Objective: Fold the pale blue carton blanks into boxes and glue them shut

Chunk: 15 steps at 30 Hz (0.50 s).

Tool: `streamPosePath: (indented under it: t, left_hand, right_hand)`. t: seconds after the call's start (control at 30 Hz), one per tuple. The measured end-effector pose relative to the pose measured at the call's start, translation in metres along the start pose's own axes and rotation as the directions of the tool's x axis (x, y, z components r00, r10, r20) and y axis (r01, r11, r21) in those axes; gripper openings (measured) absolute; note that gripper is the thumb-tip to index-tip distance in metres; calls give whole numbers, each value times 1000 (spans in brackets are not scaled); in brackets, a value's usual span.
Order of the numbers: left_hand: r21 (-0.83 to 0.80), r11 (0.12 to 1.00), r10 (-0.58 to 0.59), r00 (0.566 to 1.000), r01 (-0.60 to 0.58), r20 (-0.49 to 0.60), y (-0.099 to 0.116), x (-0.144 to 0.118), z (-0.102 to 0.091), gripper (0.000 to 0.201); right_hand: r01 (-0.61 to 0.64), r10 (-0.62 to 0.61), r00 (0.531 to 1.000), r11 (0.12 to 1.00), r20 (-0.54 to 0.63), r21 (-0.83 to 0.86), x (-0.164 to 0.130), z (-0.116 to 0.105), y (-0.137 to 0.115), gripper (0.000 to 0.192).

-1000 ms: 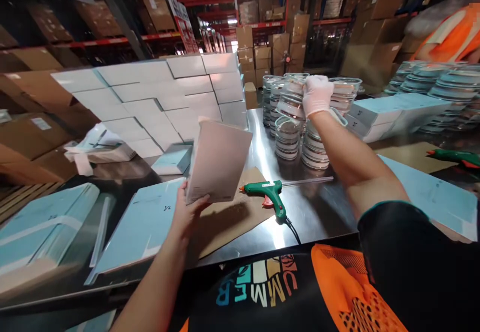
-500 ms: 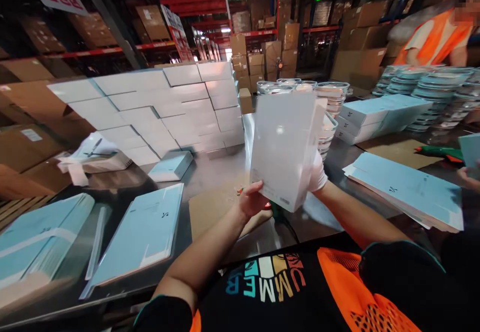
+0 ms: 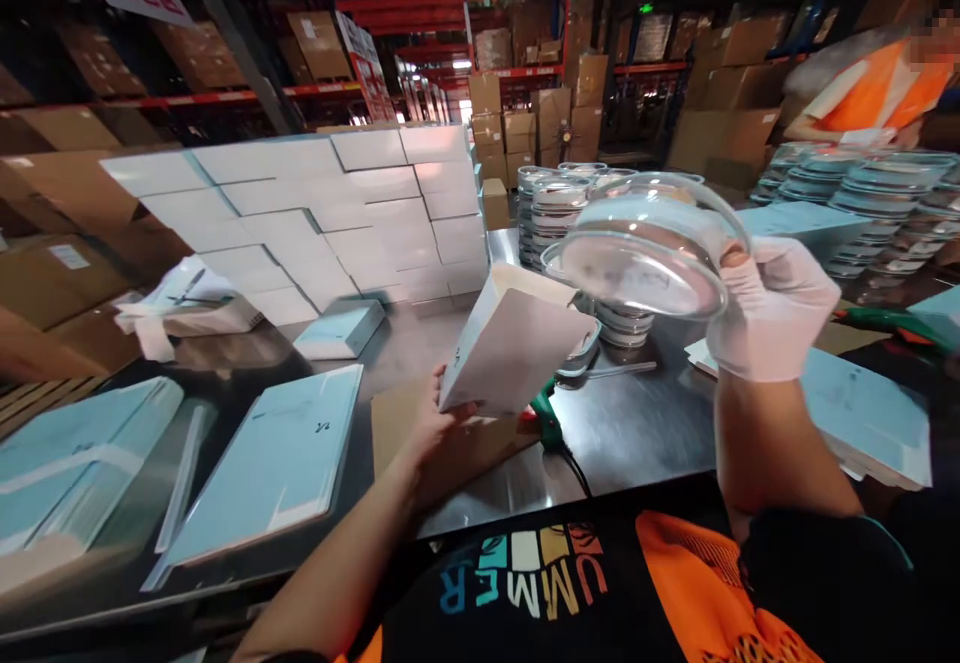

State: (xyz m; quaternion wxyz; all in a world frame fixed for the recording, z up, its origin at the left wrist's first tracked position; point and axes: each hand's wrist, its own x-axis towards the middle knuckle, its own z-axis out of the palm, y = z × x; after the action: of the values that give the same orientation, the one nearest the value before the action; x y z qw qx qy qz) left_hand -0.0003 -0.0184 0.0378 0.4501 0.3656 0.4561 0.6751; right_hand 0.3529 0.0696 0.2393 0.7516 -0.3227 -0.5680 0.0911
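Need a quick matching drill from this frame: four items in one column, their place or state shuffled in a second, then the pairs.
Items
1. glass dish
2. white box
3. green glue gun
4. flat light-blue cartons

Place or state
A. lying on the steel table, partly hidden behind the box
B. held up in the gloved right hand
C. stacked flat at the table's left
D. tilted, open end up, in the bare left hand

Pairs: 1-B, 2-D, 3-A, 4-C
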Motion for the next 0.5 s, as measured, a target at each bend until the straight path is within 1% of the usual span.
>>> streamPosePath:
  t: [0.03,0.07,0.1,0.13,0.17,0.2,0.23,0.27,0.3,0.33,0.37,0.4,0.43,0.5]
  left_hand:
    - [38,999,-14,999,15,-30,-2,-6,-11,104]
    - [66,997,-32,998,35,-46,-5,-12,-20,107]
    - [87,995,-52,998,56,-46,-10,-19,-26,108]
    - [106,992,-73,997,76,-28,-16,-26,-31,106]
    - [130,987,-94,996,93,5,-23,-32,-35,103]
    - [161,982,-106,994,99,34,-30,-38,-37,97]
    - [199,975,-108,993,96,52,-37,-43,-38,90]
    - [245,966,-104,993,89,52,-44,-47,-38,85]
    - [291,953,-96,995,81,36,-50,-50,-38,82]
    - [330,941,-80,997,72,11,-54,-53,-37,80]
    - [352,934,-61,998,62,-14,-57,-55,-36,79]
    - [354,934,-39,999,48,-32,-59,-57,-36,80]
    - [343,939,-12,999,26,-43,-58,-59,-35,82]
    - [319,946,81,995,-58,-60,-51,-62,-34,87]
  right_hand:
    - [-33,28,990,999,136,34,-2,4,-8,33]
    - [-80,61,948,996,312,49,-6,11,-15,32]
    - [-121,82,868,991,490,49,-12,19,-20,31]
    - [-131,73,769,990,635,45,-20,29,-23,31]
    - [-110,38,673,993,739,49,-28,38,-23,30]
    - [-71,-12,602,995,799,69,-39,47,-22,29]
    - [-32,-67,567,994,821,103,-50,53,-19,31]
    - [-8,-110,573,990,812,140,-62,56,-13,37]
    - [-9,-129,607,986,784,169,-75,57,-5,48]
    - [-36,-114,662,982,741,183,-89,56,4,61]
    - [-85,-67,714,980,696,182,-105,53,14,72]
    - [-142,-5,753,975,658,169,-121,49,24,83]
    - [-198,60,763,970,643,144,-138,46,33,93]
    - [-296,154,695,951,703,85,-171,43,44,109]
